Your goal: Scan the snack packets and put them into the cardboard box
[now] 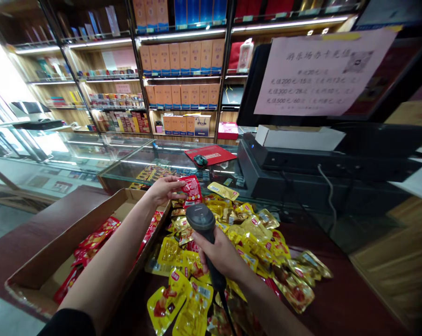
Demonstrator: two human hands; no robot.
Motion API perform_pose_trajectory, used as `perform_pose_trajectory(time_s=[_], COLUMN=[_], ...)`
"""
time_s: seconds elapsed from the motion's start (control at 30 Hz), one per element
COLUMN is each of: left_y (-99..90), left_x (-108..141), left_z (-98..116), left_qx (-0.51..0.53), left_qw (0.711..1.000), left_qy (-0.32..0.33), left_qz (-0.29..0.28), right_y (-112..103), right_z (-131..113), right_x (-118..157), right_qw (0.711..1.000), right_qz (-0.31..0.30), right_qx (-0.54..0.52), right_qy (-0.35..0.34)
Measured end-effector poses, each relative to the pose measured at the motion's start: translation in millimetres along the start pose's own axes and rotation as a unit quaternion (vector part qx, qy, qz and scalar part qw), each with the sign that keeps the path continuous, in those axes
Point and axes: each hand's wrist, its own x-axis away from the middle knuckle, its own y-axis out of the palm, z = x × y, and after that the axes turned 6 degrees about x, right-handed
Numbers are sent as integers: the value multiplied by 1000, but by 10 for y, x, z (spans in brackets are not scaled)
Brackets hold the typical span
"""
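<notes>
Pinched in my left hand (167, 189) is a red snack packet (192, 190), its printed side with a barcode facing me. My right hand (219, 252) is wrapped round the handle of a black barcode scanner (201, 218), whose head sits just below the red packet. Under the scanner spreads a loose pile of yellow and gold snack packets (176, 298) on the dark red tabletop (343, 298). To the left, beneath my left forearm, stands an open cardboard box (39, 268) with several red packets (99, 233) inside.
A black monitor (247, 100) with a paper notice (312, 74) taped on stands at the right above a dark cash drawer (266, 179). Behind the pile, a glass counter (134, 163) carries a red mat (216, 154) and a mouse (200, 160). Stocked shelves line the wall.
</notes>
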Motion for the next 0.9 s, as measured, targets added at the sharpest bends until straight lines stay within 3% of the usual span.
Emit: perform_pose_trajectory(time_s=[0.2,0.43,0.57,0.7,0.9], left_y=[-29,-140,-456,-784,-956], left_x=[1,156,448,894,1379], left_z=[22,219,381,482,530], left_qx=[-8,-51,-94,-134,-182], left_qw=[1000,998,992,979,957], left_qy=[5,30,54,100,122], left_qz=[-11,28,62,114,188], right_y=[-39,-95,-151,-267,-461], right_z=[-75,-109,-128,-184,-275], right_x=[40,77,110,151,206], right_qw=[1000,999,998,996,993], right_qz=[11,-2,3,26,41], right_qx=[-20,-30,-36,-47,-67], right_qy=[22,-24,-48,-74,-92])
